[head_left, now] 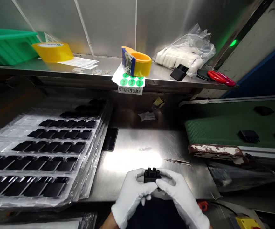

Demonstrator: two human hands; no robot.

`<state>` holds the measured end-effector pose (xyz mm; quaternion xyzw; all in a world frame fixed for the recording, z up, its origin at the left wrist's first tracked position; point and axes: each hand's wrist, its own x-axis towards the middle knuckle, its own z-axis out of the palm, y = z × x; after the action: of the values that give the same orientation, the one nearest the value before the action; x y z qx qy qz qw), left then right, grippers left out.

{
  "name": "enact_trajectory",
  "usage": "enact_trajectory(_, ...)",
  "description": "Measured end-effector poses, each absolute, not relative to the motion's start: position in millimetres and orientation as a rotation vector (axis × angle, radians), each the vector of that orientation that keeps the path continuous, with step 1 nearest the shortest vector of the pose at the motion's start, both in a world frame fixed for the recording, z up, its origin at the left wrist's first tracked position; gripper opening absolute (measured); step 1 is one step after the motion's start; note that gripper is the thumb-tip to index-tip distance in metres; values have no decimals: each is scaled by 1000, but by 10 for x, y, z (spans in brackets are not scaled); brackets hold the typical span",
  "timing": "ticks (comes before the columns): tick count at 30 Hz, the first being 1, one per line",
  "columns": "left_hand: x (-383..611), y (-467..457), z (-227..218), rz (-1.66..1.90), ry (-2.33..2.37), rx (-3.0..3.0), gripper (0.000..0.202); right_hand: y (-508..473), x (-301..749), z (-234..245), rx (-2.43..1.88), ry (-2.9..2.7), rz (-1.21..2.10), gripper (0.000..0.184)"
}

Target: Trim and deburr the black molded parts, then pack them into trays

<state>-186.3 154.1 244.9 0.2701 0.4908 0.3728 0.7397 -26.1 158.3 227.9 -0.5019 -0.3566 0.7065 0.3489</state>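
Note:
Both my hands wear white gloves and meet at the near edge of a steel worktable (137,152). Between them is a small black plastic part (152,175) with round bumps on top. My left hand (132,192) grips its left side with fingers curled. My right hand (177,194) grips its right side, thumb pressed on the front. Slim tweezers (177,162) lie on the table just beyond my right hand.
Clear trays (39,152) with rows of black parts are stacked at left. A green conveyor (223,127) carries black parts at right. The shelf (99,68) holds a tape dispenser (137,63), yellow tape roll (52,51), green bin (6,44), bag of white pieces (185,54), red scissors (220,78).

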Motion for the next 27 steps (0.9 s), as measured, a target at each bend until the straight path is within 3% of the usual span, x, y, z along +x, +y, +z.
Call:
enact_trajectory(1, -1883, 1537, 2442, 789, 1054, 598, 10, 1589, -274, 2261, -1243, -858, 1907, 31)
enact_trajectory(5, -1933, 1510, 2413, 747, 976, 584, 31, 1591, -311, 2245, -1121, -769, 2057, 29)
enact_trajectory(9, -1901, 1464, 2388, 784, 973, 553, 35, 1581, -289, 2280, -1091, -749, 2099, 24)
enact_trajectory(12, -1822, 1434, 2448, 820, 974, 568, 30, 1563, -227, 2301, -1097, -768, 2086, 23)
enact_trajectory(14, -1743, 1414, 2524, 841, 972, 606, 15, 1540, -163, 2307, -1093, -774, 2056, 26)
enact_trajectory(17, -1589, 1364, 2592, 905, 1013, 747, 30, 1473, -27, 2318, -1038, -807, 1902, 36)
enact_trajectory(27, -706, 1235, 2540, 1212, 802, 1455, 62, 999, 834, 2568, -995, -1050, 1238, 26)
